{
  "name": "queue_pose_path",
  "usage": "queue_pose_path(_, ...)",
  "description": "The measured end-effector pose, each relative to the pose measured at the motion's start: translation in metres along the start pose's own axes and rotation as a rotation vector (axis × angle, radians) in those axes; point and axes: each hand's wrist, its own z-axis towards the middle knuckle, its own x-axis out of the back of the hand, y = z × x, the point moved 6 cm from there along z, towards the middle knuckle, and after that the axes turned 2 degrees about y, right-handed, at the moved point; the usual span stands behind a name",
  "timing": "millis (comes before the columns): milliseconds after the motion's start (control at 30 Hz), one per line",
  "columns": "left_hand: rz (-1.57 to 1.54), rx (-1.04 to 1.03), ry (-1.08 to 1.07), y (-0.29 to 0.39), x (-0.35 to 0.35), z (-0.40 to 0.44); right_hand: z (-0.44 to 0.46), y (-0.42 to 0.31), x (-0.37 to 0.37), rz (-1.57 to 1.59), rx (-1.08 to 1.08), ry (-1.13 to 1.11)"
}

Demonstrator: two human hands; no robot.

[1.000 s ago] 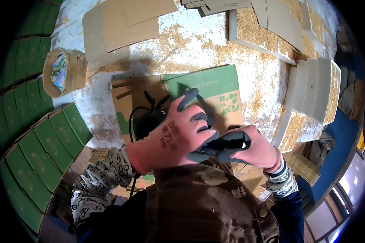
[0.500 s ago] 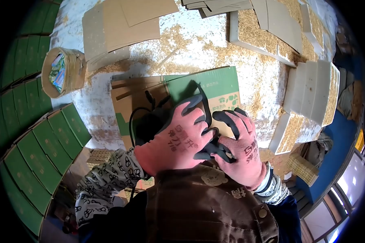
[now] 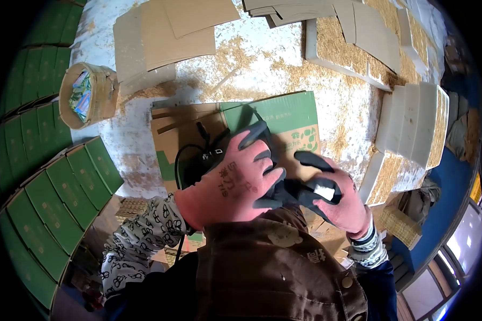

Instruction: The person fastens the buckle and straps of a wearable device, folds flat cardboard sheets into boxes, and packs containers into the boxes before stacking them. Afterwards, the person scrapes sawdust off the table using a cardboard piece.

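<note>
Ahead — cardboard (image 3: 276, 115), edge beyond fingers (image 3: 253, 131)

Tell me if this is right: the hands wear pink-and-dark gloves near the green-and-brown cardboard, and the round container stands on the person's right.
Wrong side: the head view shows the round container standing on the person's left, near the green boxes. The left hand and right hand do wear such gloves near the cardboard.

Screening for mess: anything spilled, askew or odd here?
Yes: brown shavings are strewn over the white surface, as if spilled, though maybe normal here. The flat cardboard sheets right of the round tub overlap askew, edges not lined up. The dark item at the left hand is too hidden to check.
</note>
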Motion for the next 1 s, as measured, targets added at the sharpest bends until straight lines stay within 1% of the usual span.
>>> queue_pose_path(33, 0.014, -0.001, 0.002, 0.001, 0.001, 0.001, 0.007, -0.015, -0.002, -0.222, 0.031, -0.096)
queue_pose_path(133, 0.049, -0.06, -0.028, 0.01, 0.001, 0.004, 0.011, -0.034, -0.013, -0.412, 0.034, -0.046)
queue_pose_path(167, 0.066, -0.044, -0.034, 0.01, -0.002, 0.003, 0.012, -0.031, -0.021, -0.388, 0.032, -0.028)
queue_pose_path(267, 0.05, -0.03, 0.028, 0.006, -0.002, -0.002, 0.015, -0.018, -0.027, -0.14, -0.037, 0.051)
queue_pose_path(300, 0.041, -0.036, 0.034, 0.005, -0.002, -0.003, 0.02, -0.032, -0.026, -0.19, 0.089, -0.009)
queue_pose_path(400, 0.004, -0.039, 0.041, 0.003, -0.002, -0.007, 0.014, -0.041, -0.023, -0.25, 0.195, 0.042)
queue_pose_path(433, -0.01, -0.036, 0.04, 0.001, -0.003, -0.008, 0.012, -0.046, -0.022, -0.312, 0.257, 0.045)
queue_pose_path(467, -0.026, -0.032, 0.041, 0.0, -0.003, -0.008, 0.011, -0.049, -0.021, -0.339, 0.261, 0.034)
queue_pose_path(533, -0.027, -0.017, -0.006, -0.001, 0.001, -0.01, 0.01, -0.055, -0.019, -0.279, 0.261, -0.007)
queue_pose_path(633, -0.035, 0.028, -0.018, -0.009, 0.004, -0.016, 0.005, -0.047, -0.012, -0.03, 0.156, 0.006)
queue_pose_path(667, -0.035, 0.046, -0.012, -0.014, 0.003, -0.018, 0.001, -0.039, -0.01, 0.076, 0.082, 0.026)
queue_pose_path(700, -0.006, 0.048, 0.038, -0.021, 0.0, -0.023, -0.006, -0.023, -0.008, 0.098, -0.063, 0.049)
queue_pose_path(767, -0.011, 0.064, -0.01, -0.023, 0.004, -0.024, -0.007, -0.014, -0.008, 0.163, -0.114, 0.06)
queue_pose_path(800, -0.021, 0.07, -0.039, -0.023, 0.003, -0.025, -0.003, -0.017, -0.009, 0.14, -0.05, 0.008)
queue_pose_path(833, -0.024, 0.047, 0.072, -0.025, 0.005, -0.024, 0.001, -0.019, -0.009, 0.117, 0.011, -0.043)
queue_pose_path(867, -0.04, 0.034, 0.048, -0.025, 0.003, -0.024, 0.005, -0.021, -0.007, 0.09, 0.081, -0.09)
queue_pose_path(933, -0.065, 0.009, 0.002, -0.026, 0.003, -0.027, 0.007, 0.003, 0.016, 0.212, 0.016, 0.093)
queue_pose_path(967, -0.095, -0.011, 0.001, -0.025, 0.003, -0.03, 0.016, 0.003, 0.022, 0.276, -0.02, 0.182)
queue_pose_path(1000, -0.099, -0.025, -0.008, -0.024, 0.002, -0.032, 0.036, -0.01, 0.026, 0.252, 0.021, 0.157)
